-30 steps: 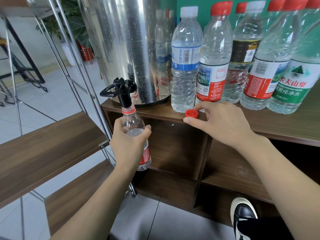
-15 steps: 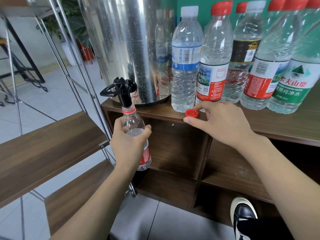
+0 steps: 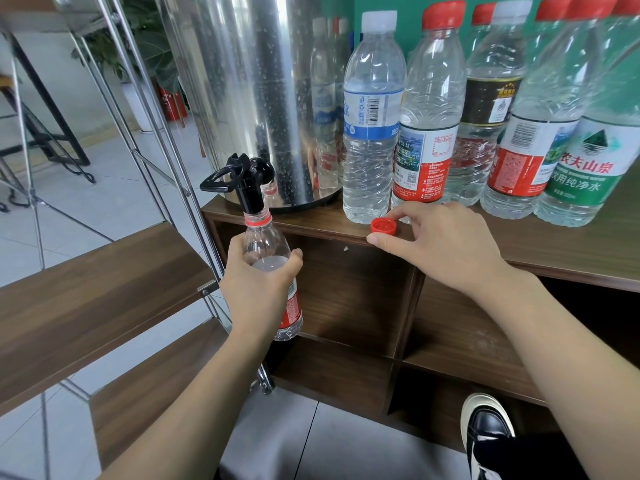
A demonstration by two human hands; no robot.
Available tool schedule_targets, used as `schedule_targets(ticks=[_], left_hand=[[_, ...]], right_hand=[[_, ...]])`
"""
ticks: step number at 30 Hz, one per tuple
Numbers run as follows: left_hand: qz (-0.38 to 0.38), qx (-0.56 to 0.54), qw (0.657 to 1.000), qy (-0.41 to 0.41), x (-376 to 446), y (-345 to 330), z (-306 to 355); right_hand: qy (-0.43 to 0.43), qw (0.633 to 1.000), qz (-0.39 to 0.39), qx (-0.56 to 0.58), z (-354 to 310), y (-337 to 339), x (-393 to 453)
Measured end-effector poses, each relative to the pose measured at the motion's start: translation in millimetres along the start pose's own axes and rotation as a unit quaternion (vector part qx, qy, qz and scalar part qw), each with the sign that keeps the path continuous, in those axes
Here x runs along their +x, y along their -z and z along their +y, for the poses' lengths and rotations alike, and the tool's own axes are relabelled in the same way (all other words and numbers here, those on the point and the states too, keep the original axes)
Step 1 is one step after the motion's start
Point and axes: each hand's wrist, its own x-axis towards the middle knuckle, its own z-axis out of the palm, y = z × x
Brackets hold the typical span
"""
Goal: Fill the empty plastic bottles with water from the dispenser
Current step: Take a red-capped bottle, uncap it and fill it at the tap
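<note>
Head view: the left hand (image 3: pixel 258 289) is gripping the bottle (image 3: pixel 268 258), mouth under the dispenser (image 3: pixel 249 91) tap (image 3: pixel 242 183); keeping it aligned matters. Right of the tap, the right hand (image 3: pixel 440 245) is pinching the red cap (image 3: pixel 383 226). Capped bottles (image 3: pixel 429 109) are crowding beside the dispenser.
</note>
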Motion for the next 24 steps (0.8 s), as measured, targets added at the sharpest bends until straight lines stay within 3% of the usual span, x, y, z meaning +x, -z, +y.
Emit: schedule_targets(ticks=[24], left_hand=[[-0.002,0.003,1.0,0.001,-0.9,0.9,1.5]], right_hand=[[0.0,1.0,0.001,-0.001,-0.2,0.0,-0.4]])
